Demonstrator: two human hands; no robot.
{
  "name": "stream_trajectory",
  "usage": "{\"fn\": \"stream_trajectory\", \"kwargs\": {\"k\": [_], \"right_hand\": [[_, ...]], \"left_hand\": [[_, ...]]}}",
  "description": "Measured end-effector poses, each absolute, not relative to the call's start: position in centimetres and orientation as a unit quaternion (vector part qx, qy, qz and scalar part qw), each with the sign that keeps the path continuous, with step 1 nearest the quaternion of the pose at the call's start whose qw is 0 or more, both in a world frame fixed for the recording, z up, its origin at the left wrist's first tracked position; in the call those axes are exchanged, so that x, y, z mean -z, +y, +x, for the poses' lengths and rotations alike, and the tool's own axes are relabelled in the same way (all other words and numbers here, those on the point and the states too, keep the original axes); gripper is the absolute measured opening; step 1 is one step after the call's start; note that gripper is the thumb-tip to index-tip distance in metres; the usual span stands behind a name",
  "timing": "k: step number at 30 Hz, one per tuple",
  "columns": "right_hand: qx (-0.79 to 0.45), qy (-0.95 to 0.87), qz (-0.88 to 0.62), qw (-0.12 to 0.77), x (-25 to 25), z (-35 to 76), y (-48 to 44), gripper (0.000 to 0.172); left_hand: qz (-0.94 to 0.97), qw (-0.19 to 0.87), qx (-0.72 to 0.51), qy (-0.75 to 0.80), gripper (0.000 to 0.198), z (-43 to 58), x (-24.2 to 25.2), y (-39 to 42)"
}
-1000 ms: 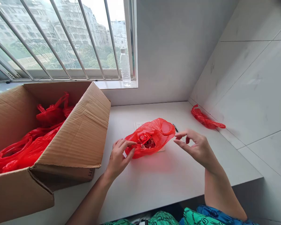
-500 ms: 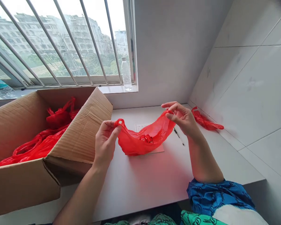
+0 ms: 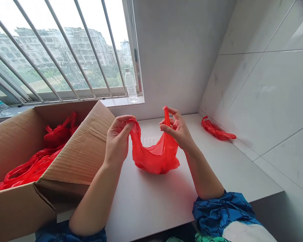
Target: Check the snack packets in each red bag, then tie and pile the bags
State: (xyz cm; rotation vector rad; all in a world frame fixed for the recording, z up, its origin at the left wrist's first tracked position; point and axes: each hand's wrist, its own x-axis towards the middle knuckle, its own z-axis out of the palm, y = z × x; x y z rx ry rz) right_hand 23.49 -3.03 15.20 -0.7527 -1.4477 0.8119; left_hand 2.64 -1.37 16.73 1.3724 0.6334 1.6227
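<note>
Plastic bag (image 3: 154,158), one, red, held between left hand (image 3: 117,141) and right hand (image 3: 177,129)

Red plastic bag (image 3: 155,156), blue sleeve (image 3: 223,210) w/ dark squiggle print, brown cardboard box (image 3: 75,154), white wall tiles (image 3: 255,101).

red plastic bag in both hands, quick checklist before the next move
Grip of left hand on thin red plastic bag: ok, pinching one side of the top.
Grip of right hand on the bag: ok, pinching the other side.
Bag clear of open brown cardboard box: ok, hanging apart from its flap.
Bag bottom off white counter: cannot tell.
Bag contents: cannot tell, hidden by the red plastic.
Bag free of tears: ok, none visible.
</note>
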Motion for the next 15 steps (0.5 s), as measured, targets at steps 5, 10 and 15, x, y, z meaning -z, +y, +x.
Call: {"fn": "stream_trajectory", "kwargs": {"k": [5,10,15], "right_hand": [[-0.289,-0.695,-0.329,0.570,-14.2,21.0,-3.3,0.054],[-0.382,-0.650,-0.292,0.589,-13.6,20.5,-2.5,0.029],[-0.523,-0.575,-0.316,0.545,-13.2,22.0,-1.4,0.039]], "left_hand": [[0.701,0.313,-0.578,0.279,0.012,4.1,-17.5,-2.6],[0.719,0.377,-0.516,0.274,0.065,4.6,-14.5,-2.3],[0.669,0.561,-0.395,0.286,0.067,4.3,-10.3,-1.0]]}}
